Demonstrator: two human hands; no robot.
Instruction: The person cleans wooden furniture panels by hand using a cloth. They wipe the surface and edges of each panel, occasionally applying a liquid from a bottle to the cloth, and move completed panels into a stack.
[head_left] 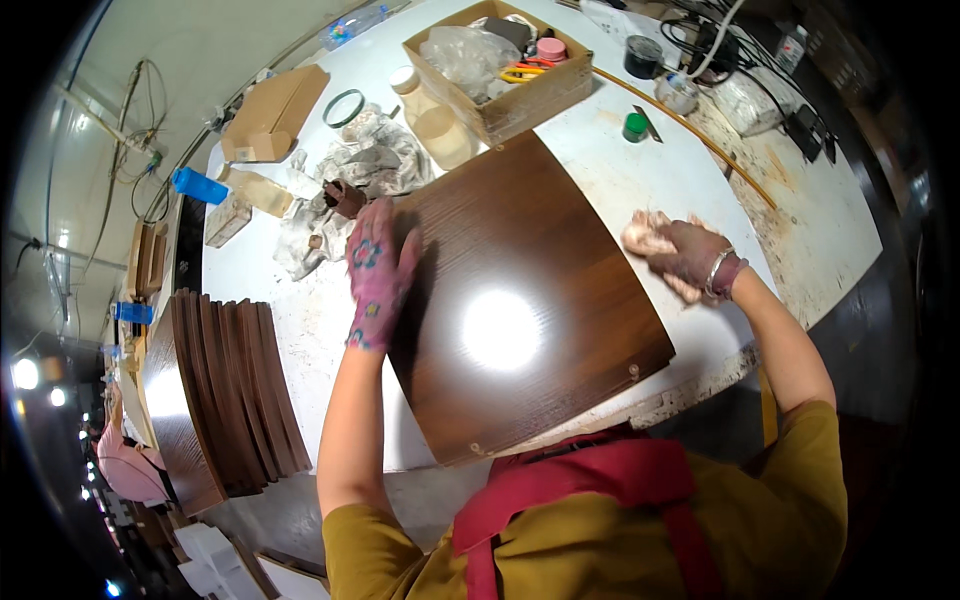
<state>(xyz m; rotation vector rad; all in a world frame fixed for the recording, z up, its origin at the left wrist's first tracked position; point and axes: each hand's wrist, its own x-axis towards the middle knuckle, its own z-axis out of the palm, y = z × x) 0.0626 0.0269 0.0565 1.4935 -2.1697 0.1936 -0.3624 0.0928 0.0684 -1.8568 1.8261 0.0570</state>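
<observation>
A dark brown wood-grain panel (560,240) lies flat in front of me, with a bright lamp reflection on its glossy face. My left hand (376,275), in a pink flower-patterned glove, rests along the panel's left edge with its fingers stretched out. To the right of the panel, my gloved right hand (694,258) is closed on a crumpled pale rag (646,234), on the white tabletop. Just beyond my left fingertips lie a dark brown crumpled piece (344,197) and a stained white cloth (375,150).
Several similar brown panels (240,390) stand stacked at the left. Farther back are a cardboard box (545,98) of supplies, a cream bottle (440,130), a green cap (635,127), a dark jar (643,57) and cables. A person in pink (130,465) is at far left.
</observation>
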